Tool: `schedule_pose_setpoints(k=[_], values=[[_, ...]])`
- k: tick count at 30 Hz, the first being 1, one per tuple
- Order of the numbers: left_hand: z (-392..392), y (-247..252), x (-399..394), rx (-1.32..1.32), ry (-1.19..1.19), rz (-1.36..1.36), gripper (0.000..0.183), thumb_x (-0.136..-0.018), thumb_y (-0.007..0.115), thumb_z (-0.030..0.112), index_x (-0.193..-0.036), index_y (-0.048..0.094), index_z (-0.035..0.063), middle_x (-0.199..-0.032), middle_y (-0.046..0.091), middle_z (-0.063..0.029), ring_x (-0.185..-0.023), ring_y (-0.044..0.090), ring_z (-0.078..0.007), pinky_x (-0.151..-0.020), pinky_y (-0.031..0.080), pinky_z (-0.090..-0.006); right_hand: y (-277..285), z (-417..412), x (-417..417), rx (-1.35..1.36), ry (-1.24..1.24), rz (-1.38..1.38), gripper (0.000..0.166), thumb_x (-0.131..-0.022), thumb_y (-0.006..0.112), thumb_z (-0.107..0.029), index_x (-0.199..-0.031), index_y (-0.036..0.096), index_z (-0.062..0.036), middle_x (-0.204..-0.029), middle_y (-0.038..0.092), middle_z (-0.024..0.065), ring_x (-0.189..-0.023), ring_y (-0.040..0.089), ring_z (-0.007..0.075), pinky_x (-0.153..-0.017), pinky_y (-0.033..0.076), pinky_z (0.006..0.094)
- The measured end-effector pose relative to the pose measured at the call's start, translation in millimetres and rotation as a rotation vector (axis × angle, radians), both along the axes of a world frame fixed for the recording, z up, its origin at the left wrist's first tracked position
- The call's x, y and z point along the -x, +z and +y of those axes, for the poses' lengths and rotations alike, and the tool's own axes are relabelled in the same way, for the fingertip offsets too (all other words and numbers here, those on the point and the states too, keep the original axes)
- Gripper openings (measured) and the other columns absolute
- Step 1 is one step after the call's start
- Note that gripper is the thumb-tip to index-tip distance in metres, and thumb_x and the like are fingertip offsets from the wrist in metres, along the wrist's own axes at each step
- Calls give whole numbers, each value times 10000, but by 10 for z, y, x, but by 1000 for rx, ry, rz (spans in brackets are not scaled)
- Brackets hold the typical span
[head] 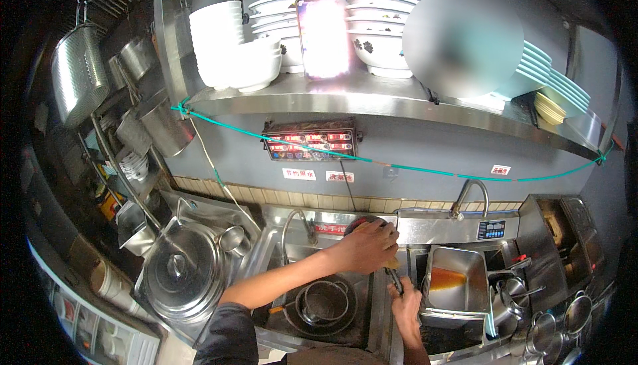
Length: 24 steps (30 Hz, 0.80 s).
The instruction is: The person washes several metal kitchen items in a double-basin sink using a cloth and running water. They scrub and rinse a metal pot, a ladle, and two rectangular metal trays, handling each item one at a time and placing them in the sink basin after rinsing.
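My right hand (406, 301) grips the dark handle (395, 283) of what looks like a small dark pan (355, 226), raised above the divider between two steel sinks. Over the pan lies my left hand (371, 248), fingers bent around a yellowish pad or cloth (393, 264) that shows at its edges. Most of the pan is hidden by this hand. Below my left forearm, the left sink (359, 327) holds a round wire-rimmed strainer (326, 300). A rectangular steel pan (476, 285) with reddish-brown liquid stands in the sink to the right.
Curved faucets (285, 238) (486, 193) rise behind the sinks. A lidded steel pot (177, 285) stands at left. Several steel pots and ladles (541, 332) crowd the right. Above, a steel shelf (309, 99) bears stacked bowls (381, 48) and a lit phone (324, 41); a green cord (423, 167) hangs below.
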<state>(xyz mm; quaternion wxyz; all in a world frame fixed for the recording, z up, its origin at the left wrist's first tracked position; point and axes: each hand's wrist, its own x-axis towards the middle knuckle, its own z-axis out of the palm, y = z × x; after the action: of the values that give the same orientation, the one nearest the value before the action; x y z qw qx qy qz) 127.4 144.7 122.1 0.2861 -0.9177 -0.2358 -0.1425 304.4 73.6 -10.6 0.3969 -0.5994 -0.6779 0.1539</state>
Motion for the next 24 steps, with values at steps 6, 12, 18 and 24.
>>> schedule_pose_setpoints(k=[6, 12, 18, 24], values=[[131, 2, 251, 174, -105, -325, 233, -735, 558, 276, -912, 614, 134, -990, 584, -86, -931, 551, -256, -764, 458, -392, -16, -45, 62, -15, 27, 48, 187, -764, 626, -132, -865, 523, -13, -620, 538, 232, -603, 546, 413, -506, 406, 429], [253, -36, 97, 487, 247, 69, 191, -797, 507, 302, -908, 616, 192, -981, 603, -23, -875, 576, -265, -756, 467, -373, 28, -27, 69, -14, 33, -145, 152, -746, 625, -95, -850, 532, -34, -633, 563, 216, -614, 558, 402, -522, 418, 447], [643, -160, 313, 1168, 63, -281, 332, -823, 523, 374, -879, 640, 69, -813, 615, -112, -723, 560, -211, -681, 433, -347, 5, -60, 47, -45, -3, -167, 161, -701, 583, -8, -853, 537, -38, -662, 579, 209, -639, 566, 400, -548, 430, 444], [358, -654, 280, 1604, -317, -1162, 268, -852, 540, 247, -816, 616, -8, -724, 616, -53, -671, 550, -74, -646, 438, -250, -159, 162, -25, -228, -31, -102, 330, -616, 538, 25, -928, 546, -81, -626, 577, 167, -561, 552, 364, -533, 405, 451]])
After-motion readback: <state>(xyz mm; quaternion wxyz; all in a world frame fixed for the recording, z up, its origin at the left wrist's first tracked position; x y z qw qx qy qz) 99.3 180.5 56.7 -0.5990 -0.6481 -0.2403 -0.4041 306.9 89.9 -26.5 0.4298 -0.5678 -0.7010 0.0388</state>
